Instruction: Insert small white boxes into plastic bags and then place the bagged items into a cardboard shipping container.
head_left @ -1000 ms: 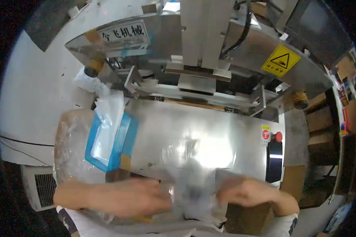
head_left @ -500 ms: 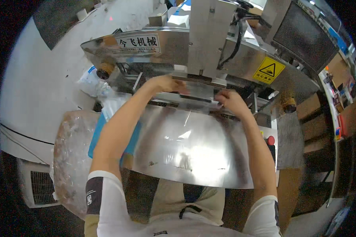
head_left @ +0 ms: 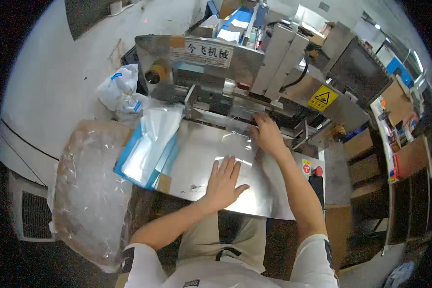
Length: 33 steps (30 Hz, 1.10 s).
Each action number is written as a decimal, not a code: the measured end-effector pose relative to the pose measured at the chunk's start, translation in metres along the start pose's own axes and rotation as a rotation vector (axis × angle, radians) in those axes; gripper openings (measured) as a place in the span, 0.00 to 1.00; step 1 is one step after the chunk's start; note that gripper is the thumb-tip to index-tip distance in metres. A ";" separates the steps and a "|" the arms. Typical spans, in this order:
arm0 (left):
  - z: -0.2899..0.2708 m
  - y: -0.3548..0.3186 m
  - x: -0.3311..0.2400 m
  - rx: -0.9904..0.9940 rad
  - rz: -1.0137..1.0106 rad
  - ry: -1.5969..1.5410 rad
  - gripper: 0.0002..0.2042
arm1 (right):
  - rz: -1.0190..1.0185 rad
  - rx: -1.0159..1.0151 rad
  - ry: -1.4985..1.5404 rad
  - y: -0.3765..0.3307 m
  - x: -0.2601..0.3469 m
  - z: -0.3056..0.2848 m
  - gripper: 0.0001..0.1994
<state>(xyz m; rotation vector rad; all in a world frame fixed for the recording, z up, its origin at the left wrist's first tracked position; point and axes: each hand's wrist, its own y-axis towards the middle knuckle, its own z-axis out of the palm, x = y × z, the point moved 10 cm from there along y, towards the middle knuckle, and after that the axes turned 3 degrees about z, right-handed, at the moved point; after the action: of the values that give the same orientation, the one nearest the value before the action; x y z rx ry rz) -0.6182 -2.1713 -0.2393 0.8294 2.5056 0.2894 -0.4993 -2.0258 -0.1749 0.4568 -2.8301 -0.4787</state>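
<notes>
My left hand (head_left: 223, 185) is open, palm down, over the front of the shiny metal table (head_left: 197, 144), its thumb spread from the fingers. Farther back, my right hand (head_left: 268, 135) is at the machine's lower edge, its fingers bent against the right edge of a clear plastic film (head_left: 240, 150). This thin, see-through piece runs from under the machine onto the table, and its outline is hard to make out. Directly behind stands the metal machine (head_left: 247, 62), with a horizontal bar across its working gap.
Left on the table, a blue tray (head_left: 121, 165) holds clear plastic bags (head_left: 151, 139). A plastic-lined box (head_left: 89, 192) stands beyond it. A red button (head_left: 318, 171) sits at the table's right. White bags (head_left: 120, 89) lie by the wall; a monitor (head_left: 357, 67) is back right.
My left hand has come out of the machine's gap and back toward me over the table. My right hand has drawn slightly nearer. The view has swung, showing the blue tray more fully.
</notes>
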 end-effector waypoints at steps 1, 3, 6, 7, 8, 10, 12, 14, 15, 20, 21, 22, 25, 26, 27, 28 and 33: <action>-0.011 -0.003 -0.006 -0.037 0.010 -0.005 0.36 | -0.003 -0.023 0.019 0.001 -0.001 0.001 0.21; -0.019 -0.004 -0.008 -0.094 0.010 -0.004 0.35 | -0.017 -0.047 0.028 0.002 -0.001 0.003 0.20; -0.024 -0.006 -0.008 -0.137 0.008 -0.007 0.34 | 0.016 -0.024 -0.019 0.005 -0.001 0.008 0.21; -0.024 -0.008 -0.006 -0.128 0.006 -0.020 0.33 | 0.040 -0.012 -0.017 0.005 0.000 0.010 0.20; -0.021 -0.014 -0.005 -0.099 -0.006 -0.035 0.34 | 0.064 0.000 -0.015 0.005 0.001 0.011 0.20; -0.015 -0.010 -0.011 -0.075 0.008 -0.058 0.35 | 0.066 -0.030 -0.088 -0.001 -0.016 0.017 0.20; -0.016 -0.009 -0.013 -0.074 0.015 -0.049 0.35 | 0.053 -0.014 -0.110 0.005 -0.022 0.019 0.20; -0.015 -0.010 -0.010 -0.063 0.006 -0.037 0.35 | 0.036 -0.048 -0.152 0.006 -0.011 0.011 0.21; -0.015 -0.009 -0.009 -0.080 0.001 -0.022 0.35 | 0.042 -0.045 -0.147 0.006 -0.007 0.004 0.21; -0.022 -0.008 -0.008 -0.126 -0.023 -0.019 0.35 | 0.082 0.001 -0.188 0.013 -0.013 0.000 0.22; -0.021 -0.007 -0.008 -0.118 -0.023 -0.017 0.35 | 0.105 0.050 -0.176 0.014 -0.016 0.003 0.22; -0.023 -0.007 -0.004 -0.143 -0.051 -0.028 0.35 | 0.109 0.053 -0.170 0.015 -0.019 0.004 0.22; -0.034 -0.009 0.003 -0.262 -0.113 -0.063 0.35 | 0.073 0.030 -0.182 0.015 -0.022 0.003 0.21; -0.037 -0.010 0.006 -0.289 -0.141 -0.081 0.36 | 0.052 0.017 -0.208 0.017 -0.023 0.003 0.22; -0.039 -0.010 0.010 -0.300 -0.171 -0.093 0.36 | 0.026 0.004 -0.231 0.019 -0.019 0.001 0.22; -0.041 -0.013 0.013 -0.325 -0.188 -0.097 0.37 | 0.027 0.007 -0.226 0.019 -0.016 0.000 0.22; -0.051 -0.019 0.024 -0.449 -0.236 -0.135 0.37 | 0.094 0.177 -0.265 0.023 -0.016 0.002 0.21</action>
<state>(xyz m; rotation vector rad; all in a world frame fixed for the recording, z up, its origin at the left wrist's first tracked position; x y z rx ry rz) -0.6705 -2.1747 -0.2103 0.3581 2.2550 0.6589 -0.4911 -1.9995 -0.1715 0.3100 -3.1491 -0.2895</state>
